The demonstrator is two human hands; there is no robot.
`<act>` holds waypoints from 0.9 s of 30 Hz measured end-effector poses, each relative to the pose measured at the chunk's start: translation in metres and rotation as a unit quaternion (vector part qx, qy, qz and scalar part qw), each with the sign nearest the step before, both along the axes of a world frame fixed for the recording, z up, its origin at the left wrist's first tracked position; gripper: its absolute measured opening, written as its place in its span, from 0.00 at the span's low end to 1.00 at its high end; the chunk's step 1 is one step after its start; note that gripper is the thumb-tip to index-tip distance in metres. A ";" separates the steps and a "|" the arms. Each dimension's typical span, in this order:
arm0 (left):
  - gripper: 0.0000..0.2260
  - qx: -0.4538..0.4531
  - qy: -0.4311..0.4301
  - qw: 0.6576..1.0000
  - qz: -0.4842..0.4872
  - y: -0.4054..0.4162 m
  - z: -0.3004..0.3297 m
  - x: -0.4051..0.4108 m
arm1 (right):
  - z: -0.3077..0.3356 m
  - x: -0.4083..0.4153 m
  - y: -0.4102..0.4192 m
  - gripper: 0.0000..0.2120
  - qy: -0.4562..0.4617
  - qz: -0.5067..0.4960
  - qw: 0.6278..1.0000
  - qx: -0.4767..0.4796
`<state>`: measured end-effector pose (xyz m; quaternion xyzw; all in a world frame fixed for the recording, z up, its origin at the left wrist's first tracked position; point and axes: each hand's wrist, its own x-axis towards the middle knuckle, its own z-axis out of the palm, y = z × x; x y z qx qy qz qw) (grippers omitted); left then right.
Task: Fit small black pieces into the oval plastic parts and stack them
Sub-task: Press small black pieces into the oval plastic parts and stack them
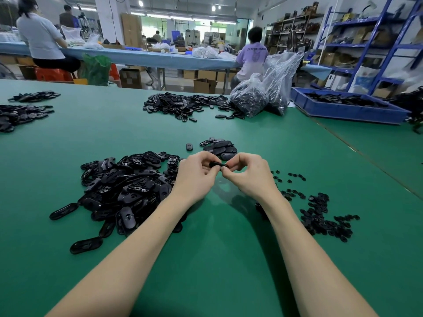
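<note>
My left hand (196, 175) and my right hand (247, 173) meet above the green table (217, 259), and together they pinch one black oval part (216, 165) between the fingertips. A big heap of loose oval plastic parts (128, 188) lies just left of my left hand. Small black pieces (320, 213) are scattered to the right of my right forearm. Behind my hands sits a small stack of finished oval parts (220, 147). Whether a small piece sits inside the held part is hidden by my fingers.
A single oval part (189, 146) lies beside the stack. More heaps of black parts (183, 105) lie further back, with clear plastic bags (263, 97) of parts and a blue tray (343, 106) at the right. Another pile (20, 114) sits far left. People work at a distant bench.
</note>
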<state>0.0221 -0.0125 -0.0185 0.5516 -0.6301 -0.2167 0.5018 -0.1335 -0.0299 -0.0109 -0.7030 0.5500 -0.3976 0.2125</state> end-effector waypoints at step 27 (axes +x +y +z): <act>0.07 0.055 -0.269 0.961 0.044 -0.108 0.017 -0.022 | -0.007 -0.027 -0.012 0.05 0.135 -0.038 0.987 0.084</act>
